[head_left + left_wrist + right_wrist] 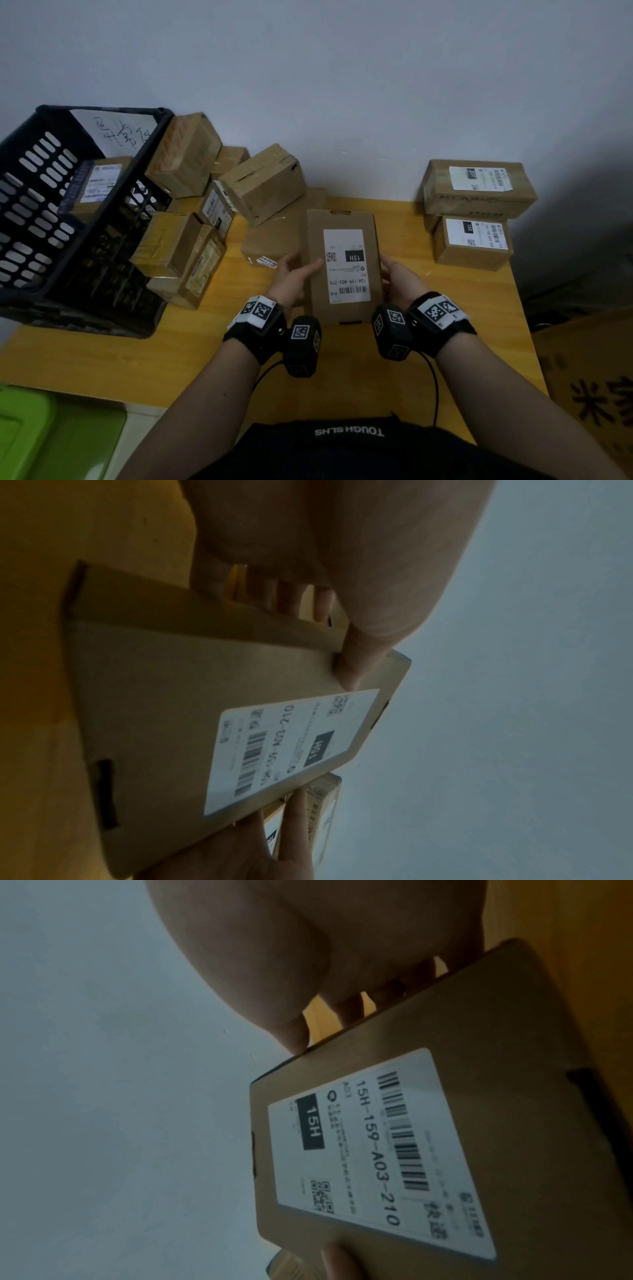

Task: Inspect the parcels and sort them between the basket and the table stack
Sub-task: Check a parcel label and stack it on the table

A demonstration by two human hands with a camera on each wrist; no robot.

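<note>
Fingers (291,599) under flat parcel (178,685) show only at left wrist.

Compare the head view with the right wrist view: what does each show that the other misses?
Only the head view shows the black basket on the left with a parcel inside, the heap of loose parcels beside it, the two stacked parcels at the table's right rear, and the left hand whole.

Only the right wrist view shows the right hand's fingers reaching under the flat parcel's edge.

Both show that parcel held between the two hands, label up, reading 15H-159-A03-210, with the wooden table below.
</note>
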